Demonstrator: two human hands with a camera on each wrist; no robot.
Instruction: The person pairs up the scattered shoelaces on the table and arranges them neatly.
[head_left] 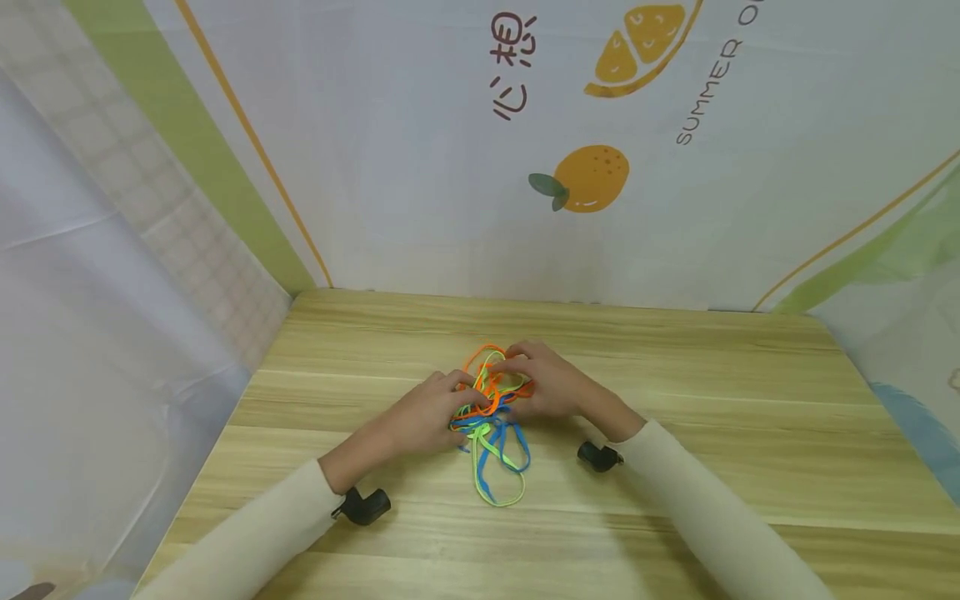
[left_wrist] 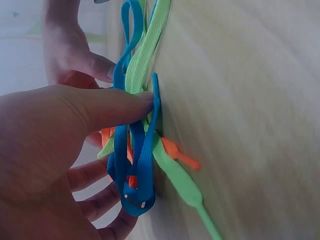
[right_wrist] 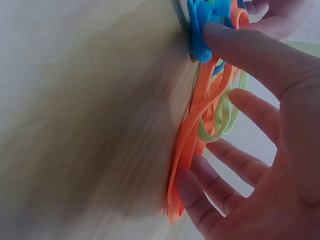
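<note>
A tangle of flat shoelaces lies on the wooden table between the two hands: blue [left_wrist: 145,170], green [left_wrist: 176,175] and orange [right_wrist: 188,137]. From the left side, my left hand [head_left: 427,414] holds part of the tangle, its thumb pressed over the blue and green laces and its other fingers behind them. My right hand [head_left: 551,382] is at the right of the tangle with fingers spread. Its thumb touches the blue laces in the right wrist view, and its fingertips rest along the orange ones. Green and blue loops stretch toward the near side in the head view.
The wooden table [head_left: 712,467] reaches back to a white printed cloth [head_left: 412,167], and more cloth hangs at the left and right. Black wrist cameras stick out below the left cuff [head_left: 365,506] and the right cuff [head_left: 598,457].
</note>
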